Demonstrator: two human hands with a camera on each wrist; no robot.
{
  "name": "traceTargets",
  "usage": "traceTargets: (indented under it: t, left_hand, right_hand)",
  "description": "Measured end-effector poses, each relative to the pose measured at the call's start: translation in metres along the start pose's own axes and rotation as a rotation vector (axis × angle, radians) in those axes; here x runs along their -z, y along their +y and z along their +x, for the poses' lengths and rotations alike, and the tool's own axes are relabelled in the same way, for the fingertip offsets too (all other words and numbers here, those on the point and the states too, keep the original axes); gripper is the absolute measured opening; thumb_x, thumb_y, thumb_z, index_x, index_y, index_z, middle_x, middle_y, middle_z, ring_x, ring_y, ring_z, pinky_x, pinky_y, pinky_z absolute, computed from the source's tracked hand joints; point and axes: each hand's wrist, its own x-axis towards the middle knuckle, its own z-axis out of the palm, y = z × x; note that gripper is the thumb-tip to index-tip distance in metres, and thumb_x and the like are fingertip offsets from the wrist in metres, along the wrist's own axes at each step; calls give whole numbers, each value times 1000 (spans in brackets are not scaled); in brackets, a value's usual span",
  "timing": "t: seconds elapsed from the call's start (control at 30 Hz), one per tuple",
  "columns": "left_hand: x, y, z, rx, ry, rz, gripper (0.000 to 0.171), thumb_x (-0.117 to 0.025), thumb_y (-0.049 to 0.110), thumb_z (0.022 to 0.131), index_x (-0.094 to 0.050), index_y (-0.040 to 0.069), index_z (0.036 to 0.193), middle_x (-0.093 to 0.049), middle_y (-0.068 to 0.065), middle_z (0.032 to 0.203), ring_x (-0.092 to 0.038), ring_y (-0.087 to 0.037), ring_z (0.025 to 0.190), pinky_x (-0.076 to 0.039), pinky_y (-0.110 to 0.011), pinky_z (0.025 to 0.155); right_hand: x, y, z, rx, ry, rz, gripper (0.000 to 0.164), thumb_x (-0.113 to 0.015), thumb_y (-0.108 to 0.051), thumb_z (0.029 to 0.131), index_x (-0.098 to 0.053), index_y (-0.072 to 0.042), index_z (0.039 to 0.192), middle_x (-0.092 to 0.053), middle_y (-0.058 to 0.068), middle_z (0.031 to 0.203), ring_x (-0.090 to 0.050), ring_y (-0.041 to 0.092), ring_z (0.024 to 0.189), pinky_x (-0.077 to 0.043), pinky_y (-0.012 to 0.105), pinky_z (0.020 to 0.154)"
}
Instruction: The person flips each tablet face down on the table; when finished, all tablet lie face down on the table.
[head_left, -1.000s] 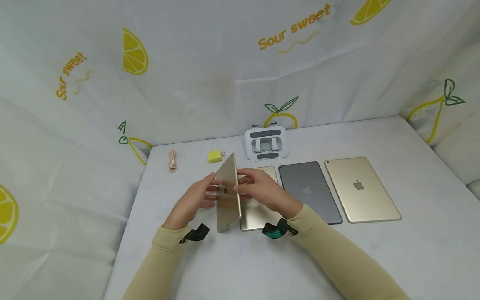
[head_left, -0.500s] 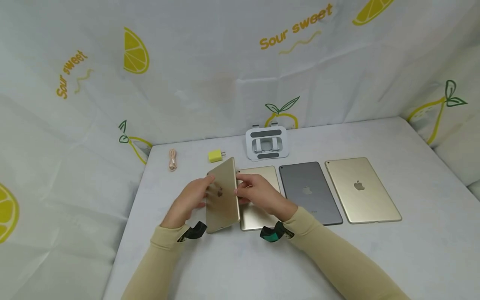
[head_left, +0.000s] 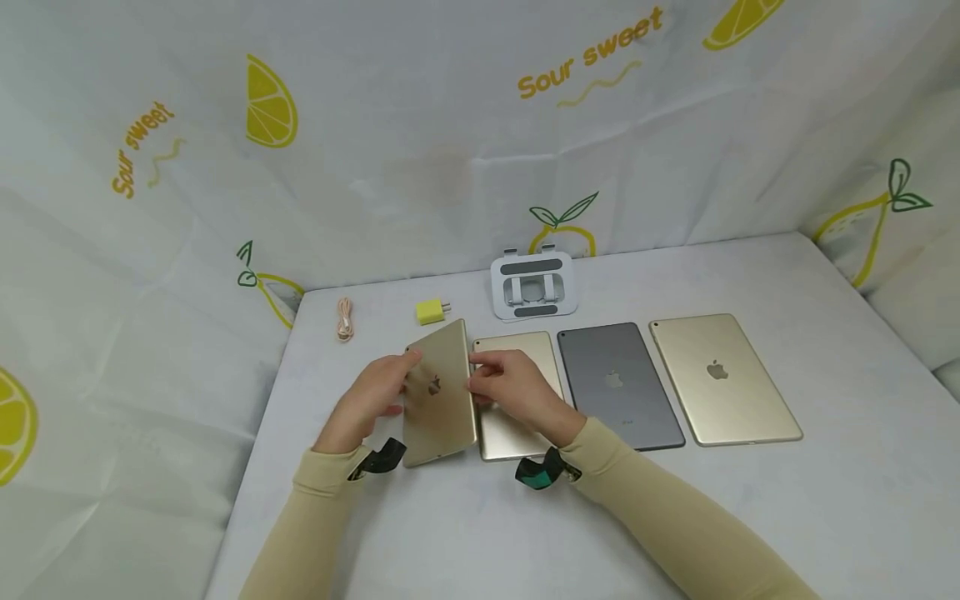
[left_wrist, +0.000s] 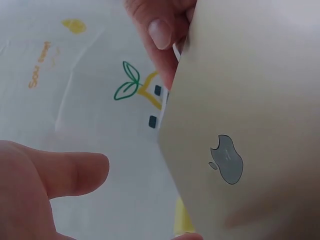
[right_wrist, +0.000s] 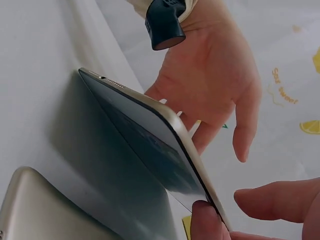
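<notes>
A gold tablet [head_left: 446, 421] stands tilted in the head view, its logo-marked back toward the camera. My right hand [head_left: 521, 387] pinches its right edge; the right wrist view shows a fingertip [right_wrist: 207, 222] on the dark screen side. At the left edge is my left hand [head_left: 363, 402], fingers extended. Its straight thumb [left_wrist: 77, 172] is apart from the tablet in the left wrist view. Partly under my right hand, a second gold tablet [head_left: 504, 435] lies flat. Beside that lie a grey tablet [head_left: 622, 371] and another gold tablet [head_left: 738, 404], backs up.
A white folding stand [head_left: 534, 285] lies near the back of the table [head_left: 480, 533]. A yellow charger plug [head_left: 430, 312] and a coiled pink cable [head_left: 344, 319] lie to its left. A lemon-printed cloth [head_left: 390, 150] rises behind the table.
The held tablet has turned from nearly edge-on so more of its back shows, and its left edge has moved left. My left hand has shifted slightly left with it.
</notes>
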Motion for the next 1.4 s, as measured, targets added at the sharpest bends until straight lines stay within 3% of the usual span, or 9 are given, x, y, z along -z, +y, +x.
traceTargets:
  t: [0.2, 0.57, 0.67, 0.83, 0.9, 1.07, 1.23, 1.4]
  left_hand:
    - [3, -2, -2, -11, 16, 17, 78, -46, 61, 109, -45, 1, 161, -46, -20, 164, -49, -40, 145, -53, -59, 113]
    - [8, -4, -2, -27, 52, 87, 77, -50, 63, 108, -52, 4, 157, -52, -15, 160, -53, -32, 139, -53, -56, 113]
    - [10, -4, -3, -32, 60, 115, 75, -52, 63, 107, -55, 5, 155, -57, -14, 151, -55, -30, 130, -54, -49, 106]
    - [10, -3, -2, -55, 82, 146, 64, -55, 60, 107, -66, 6, 138, -62, -11, 112, -58, -25, 104, -49, -34, 83]
    - [10, -3, 0, -67, 87, 160, 62, -56, 59, 107, -67, 5, 136, -61, -10, 107, -57, -25, 100, -48, -33, 80]
    - [9, -2, 2, -58, 81, 188, 70, -56, 59, 106, -60, 3, 148, -64, -14, 139, -59, -29, 119, -53, -42, 98]
    - [6, 0, 2, -54, 74, 200, 74, -56, 58, 106, -55, 1, 153, -59, -20, 153, -58, -35, 134, -52, -55, 112]
    - [5, -3, 2, -30, 76, 214, 81, -56, 59, 106, -46, 0, 160, -48, -22, 166, -51, -41, 149, -47, -61, 120]
  right_hand:
    - [-1, -1, 0, -90, -59, 80, 52, -68, -14, 102, -59, 3, 150, -75, 22, 133, -81, 30, 107, -65, 41, 99]
    - [-7, 0, -2, -143, -107, 124, 49, -66, -13, 104, -59, 11, 146, -71, 26, 137, -76, 36, 120, -62, 44, 105]
    - [-8, -1, -3, -155, -109, 135, 52, -66, -13, 104, -56, 11, 149, -70, 25, 138, -76, 35, 120, -62, 43, 104]
    - [-9, -3, -4, -167, -131, 154, 58, -66, -16, 105, -50, 11, 153, -68, 26, 141, -74, 35, 120, -63, 42, 104]
    - [-9, -3, -5, -169, -136, 149, 60, -66, -17, 105, -49, 12, 154, -66, 27, 143, -73, 35, 121, -62, 43, 105]
    - [-8, -5, -7, -183, -128, 126, 61, -66, -20, 105, -49, 12, 154, -62, 26, 148, -68, 36, 128, -61, 44, 106]
    - [-7, -7, -10, -196, -122, 105, 59, -67, -24, 104, -55, 10, 151, -63, 23, 149, -67, 36, 133, -61, 44, 108]
    - [-4, -12, -18, -104, -106, -134, 56, -68, -37, 104, -64, -3, 148, -67, 13, 149, -69, 29, 132, -59, 46, 109]
